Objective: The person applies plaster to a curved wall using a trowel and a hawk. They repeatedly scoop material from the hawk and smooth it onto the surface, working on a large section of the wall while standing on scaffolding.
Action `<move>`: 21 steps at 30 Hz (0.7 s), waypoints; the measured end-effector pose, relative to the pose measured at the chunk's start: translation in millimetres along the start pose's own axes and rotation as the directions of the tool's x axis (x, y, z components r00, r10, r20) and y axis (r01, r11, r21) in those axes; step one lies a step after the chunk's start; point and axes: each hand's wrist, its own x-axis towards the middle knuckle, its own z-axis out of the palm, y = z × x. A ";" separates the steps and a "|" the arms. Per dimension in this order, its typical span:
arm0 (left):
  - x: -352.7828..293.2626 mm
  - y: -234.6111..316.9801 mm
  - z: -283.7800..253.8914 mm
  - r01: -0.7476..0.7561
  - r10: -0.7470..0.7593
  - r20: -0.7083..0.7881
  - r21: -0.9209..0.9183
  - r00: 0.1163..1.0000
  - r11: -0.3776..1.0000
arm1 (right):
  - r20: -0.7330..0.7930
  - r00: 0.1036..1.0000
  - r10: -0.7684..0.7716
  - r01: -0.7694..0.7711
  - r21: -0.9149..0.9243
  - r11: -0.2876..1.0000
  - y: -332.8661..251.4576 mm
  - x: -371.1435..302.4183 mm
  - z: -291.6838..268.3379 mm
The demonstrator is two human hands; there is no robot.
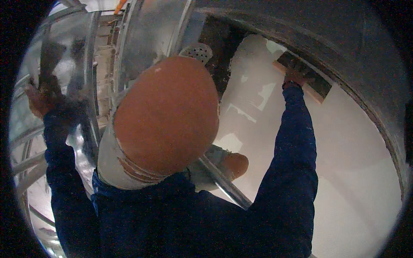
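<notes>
My right arm is stretched far forward, and my right hand (297,75) grips a dark, wide trowel (322,88) with a pale wooden strip along its near edge. Its fingers lie in shade over the dark face. The trowel rests on a smooth off-white coating (348,142), close to the dark border at the far right. Off to the left, my left hand (39,99) is against a shiny metal panel (71,56), its shaded fingers apart. What is under its palm is hidden.
My bent knee with a brown patch (167,116) blocks the middle, above a white perforated shoe (198,52). A second knee (235,165) sits by a metal tube (226,185). Metal framing (32,161) lines the left. A dark curved border (365,99) bounds the coating.
</notes>
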 end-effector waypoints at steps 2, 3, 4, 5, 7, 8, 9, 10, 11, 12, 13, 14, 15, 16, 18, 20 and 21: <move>-3.8 16.6 -15.9 0.028 -0.027 0.009 -0.121 1.000 0.992 | 0.057 0.998 0.007 0.031 -0.647 0.762 -6.9 -3.9 -12.4; -3.0 13.3 -17.2 0.100 -0.090 0.058 -0.188 0.994 0.977 | 0.082 0.996 0.022 0.061 -0.869 0.491 -9.3 -8.1 -22.8; -2.5 9.9 -14.2 0.175 -0.150 0.114 -0.257 0.982 0.950 | 0.099 0.994 0.049 0.090 -0.984 0.156 -8.9 -11.8 -31.1; 0.8 -7.5 -3.4 0.023 -0.016 0.055 -0.128 0.998 0.991 | 0.039 0.999 0.014 0.025 -0.831 0.555 -8.3 -14.0 -33.1; 7.5 -55.4 16.6 -0.149 0.149 0.002 0.075 0.989 0.986 | -0.094 0.995 0.025 -0.036 -0.111 0.993 -13.1 -14.1 -32.4; 7.8 -66.5 25.1 -0.173 0.176 -0.010 0.125 0.984 0.977 | -0.041 0.999 -0.005 0.000 -0.121 0.993 -12.7 -20.1 -29.0; 7.4 -73.4 36.8 -0.084 0.085 -0.014 0.082 0.996 0.993 | 0.011 0.999 -0.036 0.038 -0.128 0.991 -13.1 -26.7 -25.6; 6.5 -70.2 48.3 -0.076 0.076 0.000 0.058 0.997 0.995 | 0.064 0.996 -0.055 0.064 -0.144 0.988 -9.8 -33.3 -23.1; 7.3 -67.3 53.3 -0.067 0.067 0.008 0.043 0.998 0.997 | 0.069 0.994 -0.084 0.092 -0.113 0.989 -9.0 -47.3 -10.4; 11.3 -63.3 54.7 -0.144 0.143 0.028 0.059 0.989 0.988 | 0.073 0.991 -0.114 0.120 -0.081 0.989 -8.4 -69.6 9.8; 13.8 -56.2 52.7 -0.241 0.238 0.040 0.131 0.970 0.962 | 0.073 0.987 -0.146 0.150 -0.043 0.988 -9.4 -90.3 25.1; 17.9 -54.0 39.6 -0.329 0.326 0.049 0.227 0.944 0.917 | 0.071 0.982 -0.178 0.180 -0.036 0.983 -17.0 -106.8 31.9; 18.3 -53.3 35.5 -0.337 0.341 0.037 0.287 0.939 0.896 | 0.067 0.976 -0.208 0.210 -0.030 0.977 -26.9 -128.1 35.0; 14.6 -50.1 40.6 -0.308 0.311 0.033 0.275 0.950 0.911 | 0.075 0.973 -0.220 0.224 -0.042 0.974 -29.2 -151.2 39.8; 12.8 -46.9 39.2 -0.249 0.250 0.028 0.237 0.968 0.939 | 0.116 0.949 -0.293 0.300 -0.045 0.953 -38.9 -196.2 67.2; 12.0 -43.6 48.4 -0.209 0.205 0.039 0.187 0.978 0.960 | 0.154 0.932 -0.327 0.332 -0.012 0.943 -39.7 -234.8 78.0; 15.1 -40.4 50.3 -0.196 0.191 0.046 0.167 0.980 0.966 | 0.022 0.945 -0.327 0.324 0.074 0.943 -39.7 -256.3 114.3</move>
